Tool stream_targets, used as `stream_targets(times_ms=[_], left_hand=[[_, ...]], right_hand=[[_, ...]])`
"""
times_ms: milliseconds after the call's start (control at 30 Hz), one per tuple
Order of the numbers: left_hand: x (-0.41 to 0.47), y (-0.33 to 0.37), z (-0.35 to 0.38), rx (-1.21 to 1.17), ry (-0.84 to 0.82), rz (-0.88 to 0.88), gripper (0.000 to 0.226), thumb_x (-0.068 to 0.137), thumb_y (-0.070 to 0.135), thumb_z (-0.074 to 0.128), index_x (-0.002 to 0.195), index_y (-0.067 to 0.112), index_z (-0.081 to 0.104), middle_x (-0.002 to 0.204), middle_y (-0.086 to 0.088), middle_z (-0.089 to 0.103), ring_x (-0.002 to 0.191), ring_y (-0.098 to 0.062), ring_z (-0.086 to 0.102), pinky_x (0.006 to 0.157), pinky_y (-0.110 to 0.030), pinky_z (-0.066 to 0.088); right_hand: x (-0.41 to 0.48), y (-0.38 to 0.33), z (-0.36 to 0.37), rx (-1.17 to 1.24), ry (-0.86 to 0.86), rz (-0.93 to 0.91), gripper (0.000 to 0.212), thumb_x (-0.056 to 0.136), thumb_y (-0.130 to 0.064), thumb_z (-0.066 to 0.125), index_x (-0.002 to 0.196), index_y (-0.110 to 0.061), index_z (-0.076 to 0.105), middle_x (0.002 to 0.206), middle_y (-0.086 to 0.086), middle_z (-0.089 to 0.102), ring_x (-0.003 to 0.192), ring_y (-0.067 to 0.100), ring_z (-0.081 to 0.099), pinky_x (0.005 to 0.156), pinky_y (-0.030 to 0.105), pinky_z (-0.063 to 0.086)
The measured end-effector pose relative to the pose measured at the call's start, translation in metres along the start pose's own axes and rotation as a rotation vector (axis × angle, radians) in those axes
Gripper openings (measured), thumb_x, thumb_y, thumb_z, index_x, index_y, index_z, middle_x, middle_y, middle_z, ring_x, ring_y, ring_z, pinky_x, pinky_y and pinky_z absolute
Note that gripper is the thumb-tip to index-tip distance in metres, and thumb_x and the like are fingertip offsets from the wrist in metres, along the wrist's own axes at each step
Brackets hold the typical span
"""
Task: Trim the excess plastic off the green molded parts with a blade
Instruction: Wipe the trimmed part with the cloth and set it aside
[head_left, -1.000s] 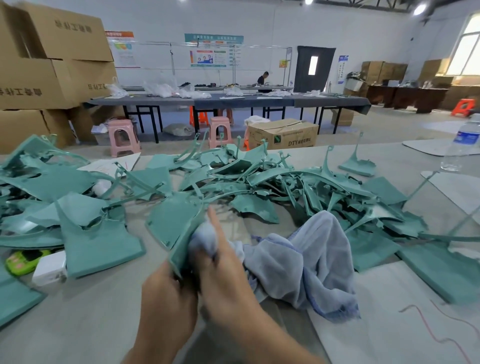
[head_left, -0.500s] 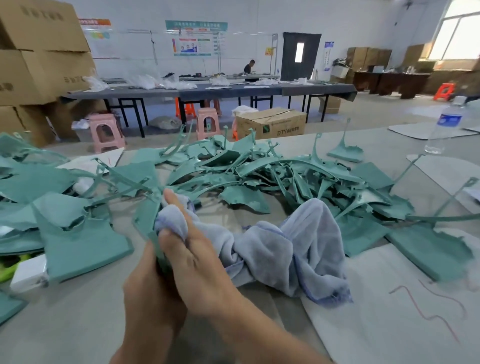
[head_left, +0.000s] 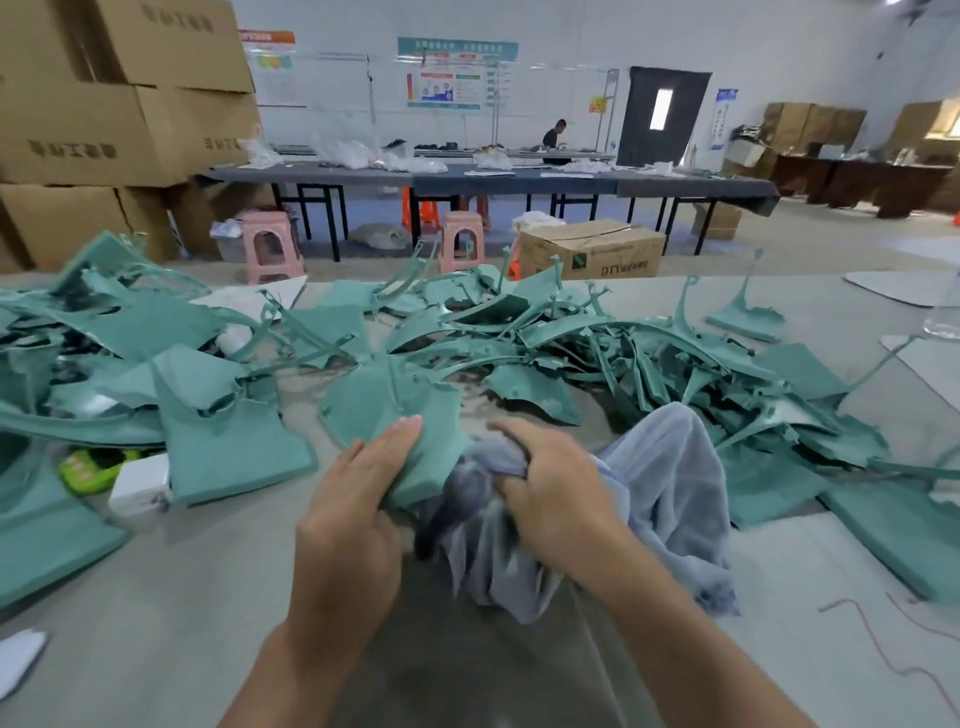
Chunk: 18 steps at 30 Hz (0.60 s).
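My left hand (head_left: 358, 499) holds a flat green molded part (head_left: 389, 410) by its near edge, fingers laid over the top face. My right hand (head_left: 550, 493) grips a bunched grey-blue cloth (head_left: 670, 483) right beside that part, the cloth trailing off to the right. No blade shows in either hand. Several more green molded parts and curved sprue strips lie in a wide heap (head_left: 597, 348) across the table behind my hands, with another pile on the left (head_left: 114, 343).
A green gadget (head_left: 88, 467) and a white box (head_left: 140, 483) lie left of my hands. A water bottle (head_left: 943, 317) stands at the right edge. Red thin offcuts (head_left: 883, 649) lie near right. Beyond the grey table (head_left: 130, 597) are stools, cardboard boxes and a person at far tables.
My hands have drawn apart: the left has turned the green part flat and face up, while the right has shifted rightward with the bunched cloth. The camera tilted slightly.
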<state>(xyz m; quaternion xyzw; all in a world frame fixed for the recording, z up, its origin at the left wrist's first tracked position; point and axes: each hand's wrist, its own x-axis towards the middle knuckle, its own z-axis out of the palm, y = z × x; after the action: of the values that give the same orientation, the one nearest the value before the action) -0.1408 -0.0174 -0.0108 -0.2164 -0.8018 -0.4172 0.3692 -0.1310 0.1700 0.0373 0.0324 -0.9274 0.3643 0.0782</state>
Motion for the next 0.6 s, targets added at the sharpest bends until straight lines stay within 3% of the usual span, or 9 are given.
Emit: stream_targets(times_ms=[67,100,167,233,300,367,433,500,600], left_hand=[[-0.005,-0.006,-0.004,0.129,0.008,0.086,0.082,0.060,-0.017,0.042,0.134,0.012,0.063,0.140,0.005,0.057,0.135,-0.004,0.050,0.121,-0.034,0.031],[-0.004,-0.008,-0.004,0.151,-0.013,0.123,0.083,0.060,-0.016,0.041,0.135,0.012,0.062,0.142,0.002,0.057,0.136,-0.009,0.051,0.122,-0.038,0.029],[-0.002,-0.001,-0.006,0.203,-0.045,0.197,0.074,0.068,-0.009,0.041,0.135,0.013,0.062,0.143,0.000,0.057,0.137,-0.015,0.052,0.122,-0.046,0.028],[0.001,0.004,-0.005,0.170,-0.059,0.296,0.051,0.088,0.001,0.038,0.132,0.011,0.063,0.140,-0.004,0.060,0.134,-0.020,0.055,0.120,-0.051,0.030],[-0.001,0.014,0.000,0.176,-0.080,0.390,0.037,0.103,0.009,0.036,0.130,0.009,0.062,0.137,-0.007,0.062,0.132,-0.025,0.057,0.118,-0.052,0.032],[-0.001,0.018,0.005,0.225,-0.134,0.380,0.044,0.093,-0.001,0.048,0.132,0.013,0.061,0.140,-0.003,0.060,0.136,-0.025,0.053,0.120,-0.051,0.031],[0.003,0.020,0.001,0.178,-0.192,0.124,0.069,0.074,-0.008,0.062,0.135,0.023,0.064,0.149,0.007,0.052,0.144,-0.015,0.043,0.124,-0.038,0.025],[0.010,0.030,-0.007,-0.172,-0.210,-0.281,0.080,0.062,-0.001,0.062,0.134,0.036,0.063,0.149,0.018,0.051,0.143,-0.002,0.041,0.118,-0.029,0.034],[0.025,0.054,0.000,-0.830,-0.252,-0.696,0.064,0.066,0.011,0.058,0.127,0.026,0.069,0.123,0.008,0.073,0.102,-0.010,0.070,0.075,-0.034,0.051]], right_hand=[[-0.002,0.002,-0.015,-0.111,0.092,0.061,0.054,0.096,-0.012,0.054,0.148,-0.027,0.049,0.154,-0.004,0.042,0.142,0.015,0.038,0.116,0.036,0.036],[-0.003,0.002,-0.018,-0.022,0.076,0.022,0.047,0.094,-0.015,0.056,0.141,-0.023,0.057,0.145,-0.004,0.050,0.132,0.011,0.045,0.110,0.034,0.039],[-0.011,-0.012,-0.014,0.394,-0.044,0.005,0.029,0.089,-0.032,0.060,0.093,-0.006,0.069,0.093,0.010,0.064,0.086,0.015,0.057,0.079,0.037,0.046],[-0.012,-0.017,-0.004,0.658,-0.137,0.129,0.054,0.081,-0.054,0.062,0.082,0.000,0.066,0.077,0.007,0.067,0.074,0.019,0.063,0.070,0.038,0.051],[-0.016,-0.019,0.006,0.801,-0.140,0.187,0.033,0.087,-0.042,0.068,0.093,-0.011,0.074,0.091,0.007,0.078,0.089,0.022,0.075,0.080,0.040,0.061],[-0.017,-0.016,0.006,1.041,-0.119,0.274,0.014,0.097,-0.015,0.065,0.102,-0.007,0.074,0.098,0.013,0.079,0.088,0.025,0.076,0.073,0.036,0.062],[-0.018,-0.009,-0.006,1.128,-0.057,0.353,0.016,0.102,-0.005,0.056,0.109,0.001,0.070,0.098,0.017,0.078,0.080,0.025,0.076,0.064,0.033,0.060],[-0.022,0.000,-0.025,1.138,-0.034,0.368,0.015,0.102,-0.002,0.055,0.107,0.003,0.068,0.094,0.017,0.078,0.076,0.024,0.077,0.060,0.031,0.060],[-0.033,0.010,-0.052,1.088,-0.065,0.358,0.013,0.099,-0.002,0.058,0.105,0.002,0.069,0.097,0.018,0.078,0.077,0.025,0.076,0.059,0.032,0.061]])
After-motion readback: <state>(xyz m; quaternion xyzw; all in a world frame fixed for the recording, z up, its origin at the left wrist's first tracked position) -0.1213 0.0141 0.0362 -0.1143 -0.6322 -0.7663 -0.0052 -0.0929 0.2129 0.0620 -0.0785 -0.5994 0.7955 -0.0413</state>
